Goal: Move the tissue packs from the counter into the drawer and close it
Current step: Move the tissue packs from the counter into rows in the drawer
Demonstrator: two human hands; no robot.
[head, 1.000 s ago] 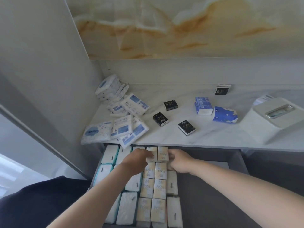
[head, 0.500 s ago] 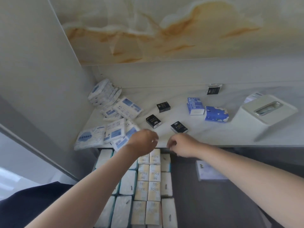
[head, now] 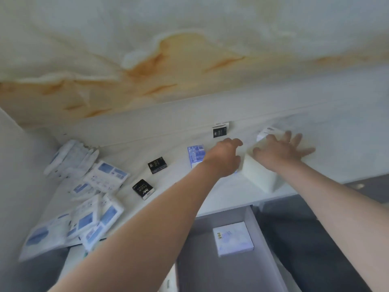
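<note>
Hands are both reaching out over the counter [head: 130, 147], right of centre. Right hand [head: 280, 153] is lying spread flat on the white box [head: 261, 177]. Left hand [head: 225, 158] is curling its fingers down, and I can't tell if it's pinching anything. The blue tissue pack [head: 195, 155] is sitting just left of that wrist, long side running up the frame, so I'd say left is nearer. The drawer [head: 195, 270] is gaping open at bottom centre.

I can read no lettering from here. The black packs [head: 157, 164] at nine o'clock carry white print, and the white box [head: 232, 238] in the drawer [head: 197, 262] at six o'clock bears a yellowish mark. All of it is too blurred to read.
</note>
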